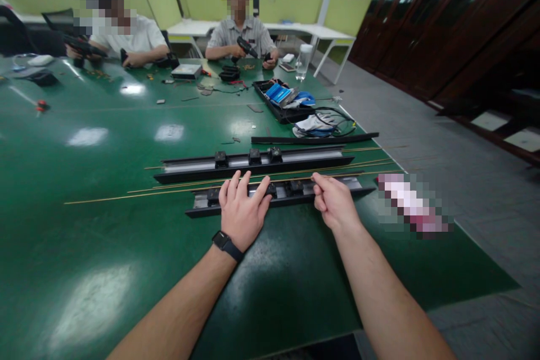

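Note:
My left hand, with a dark watch on its wrist, lies with fingers spread over the near black rail, covering part of it. Thumb and forefinger of my right hand are pinched together at a thin brass rod that runs along the rail's far side. Small black blocks, among them a block between my hands, sit in the rail's channel. Behind it is a second black rail, parallel, with three black blocks on it. More thin rods lie between the two rails.
A black strip lies beyond the rails, near gloves with cables and a black tray of blue items. Two people sit across the green table, holding power drills. A blurred pink item lies right, by the table edge.

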Motion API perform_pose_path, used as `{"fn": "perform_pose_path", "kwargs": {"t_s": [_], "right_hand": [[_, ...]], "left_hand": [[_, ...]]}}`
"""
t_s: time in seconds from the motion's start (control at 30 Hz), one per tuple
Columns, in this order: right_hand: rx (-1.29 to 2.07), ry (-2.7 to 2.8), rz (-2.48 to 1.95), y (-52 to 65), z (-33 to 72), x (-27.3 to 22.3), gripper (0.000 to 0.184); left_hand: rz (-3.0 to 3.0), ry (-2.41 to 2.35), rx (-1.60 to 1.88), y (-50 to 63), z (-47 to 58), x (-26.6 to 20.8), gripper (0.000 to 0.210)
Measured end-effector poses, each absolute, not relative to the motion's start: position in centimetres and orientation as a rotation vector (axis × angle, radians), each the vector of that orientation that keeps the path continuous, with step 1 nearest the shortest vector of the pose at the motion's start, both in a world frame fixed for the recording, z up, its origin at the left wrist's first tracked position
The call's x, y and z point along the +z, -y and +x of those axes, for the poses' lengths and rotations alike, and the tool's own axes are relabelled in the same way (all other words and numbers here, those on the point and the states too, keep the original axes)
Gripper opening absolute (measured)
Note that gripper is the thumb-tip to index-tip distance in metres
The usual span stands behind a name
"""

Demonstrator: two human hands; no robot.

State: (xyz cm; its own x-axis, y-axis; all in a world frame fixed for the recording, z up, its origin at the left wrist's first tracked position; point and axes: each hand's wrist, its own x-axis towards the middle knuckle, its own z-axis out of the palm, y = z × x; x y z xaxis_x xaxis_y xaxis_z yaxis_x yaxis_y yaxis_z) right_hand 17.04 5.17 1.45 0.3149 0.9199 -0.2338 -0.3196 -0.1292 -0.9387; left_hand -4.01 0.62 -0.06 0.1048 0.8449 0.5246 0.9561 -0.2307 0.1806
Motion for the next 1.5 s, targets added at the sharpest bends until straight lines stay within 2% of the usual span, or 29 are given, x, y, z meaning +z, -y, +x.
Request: {"fn": "perform_pose_path", "kwargs": {"t_s": [0.83, 1.13, 1.5], "right_hand": [[1.169, 0.619, -1.307, -5.0, 16.79, 1.27, 0.039], [1.211, 0.625, -1.287, -4.81, 16.88, 1.64, 0.035], [1.198, 0.628, -1.285, -4.91, 16.82, 1.44, 0.04]], "left_hand": [[-2.184, 1.828, -0.796, -0.52, -3.88, 0.26, 0.042], [-2.198, 1.827, -0.822, -0.43, -3.93, 0.45, 0.044], [-2.197, 1.839, -0.793, -0.45, -3.9, 0.57, 0.042]]}}
